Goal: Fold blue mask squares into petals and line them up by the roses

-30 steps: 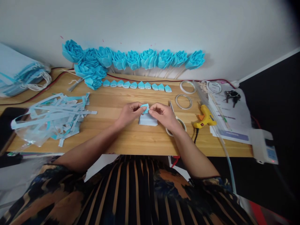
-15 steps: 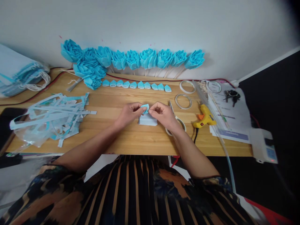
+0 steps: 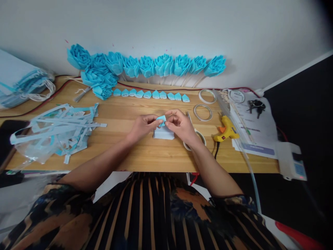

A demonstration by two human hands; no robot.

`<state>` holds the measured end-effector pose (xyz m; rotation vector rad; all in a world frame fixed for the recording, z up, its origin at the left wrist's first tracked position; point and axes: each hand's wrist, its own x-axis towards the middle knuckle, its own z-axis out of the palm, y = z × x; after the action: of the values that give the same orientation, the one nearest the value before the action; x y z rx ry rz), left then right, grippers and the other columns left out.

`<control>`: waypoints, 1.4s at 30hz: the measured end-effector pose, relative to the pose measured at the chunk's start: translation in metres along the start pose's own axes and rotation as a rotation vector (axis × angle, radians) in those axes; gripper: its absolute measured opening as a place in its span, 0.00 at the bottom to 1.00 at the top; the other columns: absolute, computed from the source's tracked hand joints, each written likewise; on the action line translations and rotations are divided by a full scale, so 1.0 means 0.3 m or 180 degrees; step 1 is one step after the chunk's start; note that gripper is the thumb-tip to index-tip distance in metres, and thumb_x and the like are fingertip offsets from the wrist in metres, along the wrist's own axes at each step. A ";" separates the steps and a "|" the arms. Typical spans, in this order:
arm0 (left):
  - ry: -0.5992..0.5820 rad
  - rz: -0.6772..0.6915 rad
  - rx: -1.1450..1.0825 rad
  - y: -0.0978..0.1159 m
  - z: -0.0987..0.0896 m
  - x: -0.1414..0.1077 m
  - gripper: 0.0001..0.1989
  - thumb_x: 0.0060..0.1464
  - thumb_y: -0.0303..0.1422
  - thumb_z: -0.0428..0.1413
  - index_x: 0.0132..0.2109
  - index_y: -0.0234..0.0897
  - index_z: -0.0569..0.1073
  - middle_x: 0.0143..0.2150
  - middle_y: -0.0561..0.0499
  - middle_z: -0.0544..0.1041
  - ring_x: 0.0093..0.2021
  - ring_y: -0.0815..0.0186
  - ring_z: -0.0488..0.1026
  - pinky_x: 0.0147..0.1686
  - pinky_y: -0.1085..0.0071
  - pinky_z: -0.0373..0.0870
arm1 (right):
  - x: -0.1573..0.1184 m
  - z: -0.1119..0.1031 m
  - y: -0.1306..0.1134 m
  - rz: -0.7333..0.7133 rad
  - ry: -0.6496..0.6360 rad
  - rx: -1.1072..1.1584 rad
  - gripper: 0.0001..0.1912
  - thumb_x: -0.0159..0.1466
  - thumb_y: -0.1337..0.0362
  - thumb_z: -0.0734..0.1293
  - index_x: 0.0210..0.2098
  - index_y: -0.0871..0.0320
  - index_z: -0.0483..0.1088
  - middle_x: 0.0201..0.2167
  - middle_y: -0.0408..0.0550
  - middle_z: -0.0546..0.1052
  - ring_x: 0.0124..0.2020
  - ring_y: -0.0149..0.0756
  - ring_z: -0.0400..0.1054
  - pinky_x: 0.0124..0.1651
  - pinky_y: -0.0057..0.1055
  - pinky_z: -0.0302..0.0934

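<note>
Between my two hands is a small folded blue petal (image 3: 161,119) of what looks like non-woven fabric. My left hand (image 3: 143,127) pinches its left side between thumb and fingers. At the petal's lower right edge, the thumb and curled fingers of my right hand (image 3: 182,127) press close, the index finger lifted. Under the hands a small stack of white pieces (image 3: 163,134) lies on the wooden table (image 3: 135,156). Scissors (image 3: 201,137) lie partly hidden beneath my right wrist. Farther back, several folded blue petals (image 3: 147,94) form a row.
Blue fabric flowers (image 3: 163,65) on sticks lean along the wall. Cut strips (image 3: 59,126) and a stack of face masks (image 3: 23,83) occupy the left. To the right are tape rolls (image 3: 203,113), a yellow glue gun (image 3: 225,129), papers (image 3: 256,139), keys (image 3: 257,105) and a white device (image 3: 291,161).
My right index finger has lifted and stretched a little away from the petal. The left hand keeps its pinch in nearly the same place.
</note>
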<state>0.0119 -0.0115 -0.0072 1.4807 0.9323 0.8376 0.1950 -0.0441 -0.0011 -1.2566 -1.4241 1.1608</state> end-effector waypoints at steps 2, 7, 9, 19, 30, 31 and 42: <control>-0.0003 0.0029 0.0042 -0.002 0.000 -0.002 0.17 0.50 0.46 0.61 0.30 0.34 0.75 0.23 0.55 0.71 0.23 0.74 0.64 0.23 0.76 0.60 | 0.000 0.000 0.001 -0.0007 0.0015 -0.0024 0.17 0.56 0.61 0.69 0.44 0.55 0.66 0.24 0.36 0.69 0.24 0.27 0.60 0.29 0.27 0.54; 0.0029 0.0042 0.0217 -0.001 0.003 -0.006 0.14 0.51 0.42 0.60 0.28 0.34 0.74 0.22 0.55 0.69 0.23 0.74 0.63 0.23 0.76 0.57 | 0.001 0.001 0.002 -0.0012 -0.0019 -0.0044 0.17 0.56 0.62 0.69 0.44 0.56 0.66 0.24 0.36 0.70 0.25 0.27 0.60 0.29 0.27 0.55; 0.0036 -0.0001 0.0238 0.003 0.005 -0.005 0.14 0.51 0.41 0.59 0.27 0.34 0.73 0.22 0.55 0.69 0.23 0.74 0.63 0.23 0.76 0.57 | 0.002 0.001 0.002 -0.0013 -0.0041 -0.0036 0.17 0.56 0.62 0.69 0.44 0.56 0.66 0.24 0.36 0.70 0.24 0.27 0.60 0.29 0.27 0.54; -0.0369 -0.0246 0.0113 0.016 0.008 -0.011 0.16 0.51 0.42 0.58 0.26 0.34 0.69 0.21 0.56 0.66 0.22 0.74 0.61 0.23 0.76 0.57 | -0.005 -0.017 -0.009 -0.0169 -0.0036 -0.0082 0.14 0.59 0.57 0.70 0.43 0.56 0.72 0.33 0.43 0.74 0.35 0.31 0.68 0.37 0.29 0.61; -0.0604 0.0055 0.0525 0.022 0.012 -0.016 0.17 0.52 0.39 0.56 0.22 0.36 0.63 0.19 0.58 0.56 0.22 0.75 0.54 0.20 0.76 0.50 | -0.014 0.005 -0.022 -0.0212 0.0079 -0.0449 0.07 0.58 0.59 0.69 0.31 0.56 0.72 0.24 0.41 0.70 0.27 0.30 0.63 0.31 0.29 0.58; -0.0632 0.0016 0.0459 0.024 0.010 -0.017 0.16 0.52 0.40 0.56 0.23 0.35 0.64 0.20 0.58 0.58 0.22 0.75 0.55 0.21 0.76 0.51 | -0.015 0.005 -0.026 -0.0292 0.0120 -0.0553 0.07 0.59 0.59 0.68 0.31 0.56 0.72 0.24 0.41 0.71 0.27 0.30 0.63 0.32 0.29 0.59; -0.0857 -0.0292 -0.0089 0.027 -0.010 -0.006 0.15 0.50 0.42 0.60 0.25 0.35 0.69 0.19 0.56 0.67 0.21 0.75 0.63 0.22 0.78 0.59 | -0.020 -0.009 -0.018 -0.1399 0.0231 -0.1576 0.06 0.64 0.62 0.66 0.34 0.50 0.76 0.30 0.45 0.77 0.35 0.39 0.69 0.43 0.39 0.62</control>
<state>0.0092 -0.0122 0.0013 1.4722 0.7771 0.5656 0.1973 -0.0500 0.0044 -1.2022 -1.8822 0.4753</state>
